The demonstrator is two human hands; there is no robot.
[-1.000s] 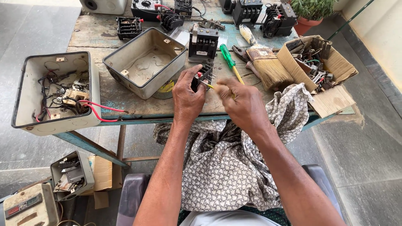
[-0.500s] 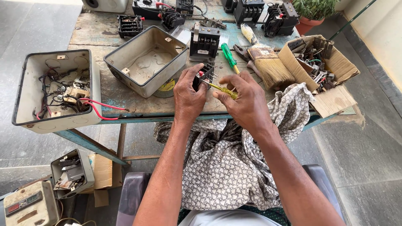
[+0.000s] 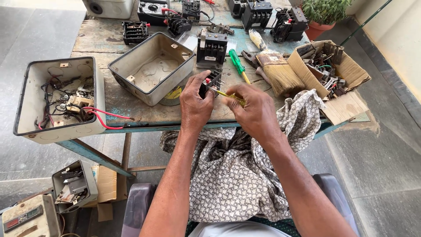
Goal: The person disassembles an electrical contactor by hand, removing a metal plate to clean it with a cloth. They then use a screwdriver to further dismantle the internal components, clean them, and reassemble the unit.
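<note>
weathered wooden bench (image 3: pixel 109 39) outdoors on a concrete floor, loaded with electrical junk. using the empty metal box (image 3: pixel 151 68) in the middle as the landmark: just right of it, at the bench's near edge, the left hand (image 3: pixel 195 105) has its fingers closed around a small black block (image 3: pixel 211 82), thumb on one side, fingers wrapped on the other. the right hand (image 3: pixel 254 109) is right next to it, fingers pinched shut on a thin yellow screwdriver (image 3: pixel 226 94) whose tip meets the block.

behind the block sits a bigger black contactor (image 3: pixel 211 48), with a green screwdriver (image 3: pixel 239 66) and a brush (image 3: pixel 274 66) further right of the box. past those there's a cardboard box (image 3: pixel 346 70) of scrap parts. left of the metal box is another box (image 3: pixel 57 101) with wires in it, hanging off the bench edge. patterned cloth (image 3: pixel 237 171) covers the lap.

my read: the block looks like light, rigid plastic, not slippery but with little metal terminals that'd bend or snag. best gripped by its flat plastic sides, like it is now, keeping clear of the terminal face. the thin yellow driver probably slips out of the screw easily.
</note>
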